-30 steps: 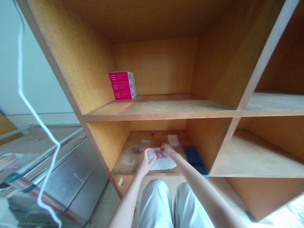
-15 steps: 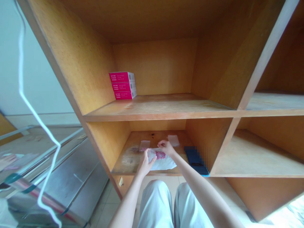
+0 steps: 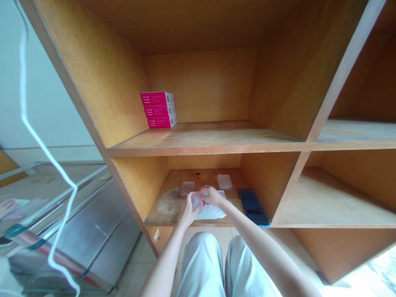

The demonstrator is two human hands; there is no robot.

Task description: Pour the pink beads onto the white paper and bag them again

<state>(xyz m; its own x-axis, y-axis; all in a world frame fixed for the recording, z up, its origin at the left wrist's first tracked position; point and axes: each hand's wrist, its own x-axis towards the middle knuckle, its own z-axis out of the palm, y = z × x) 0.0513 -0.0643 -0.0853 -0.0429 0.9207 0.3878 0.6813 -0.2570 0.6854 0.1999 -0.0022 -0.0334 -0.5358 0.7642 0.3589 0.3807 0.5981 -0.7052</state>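
Note:
On the lower shelf, my left hand is closed on the edge of a small clear plastic bag, thumb on the near side. My right hand is at the bag's upper side, fingertips pinched together; what is between them is too small to make out. Small pinkish-red beads show just under the right hand, partly hidden by it. Beneath both lies a crumpled white sheet or bag. Behind the left hand is another clear bag with a few red beads along its bottom.
A flat clear bag lies farther back on the shelf. To the right sits a dark blue flat object, partly blurred out. Three stacked pink boxes stand on the upper shelf. A white cable hangs at the left.
My right hand has moved left and slightly down, from above the beads to the clear bag's opening beside my left hand. It now covers more of the beads.

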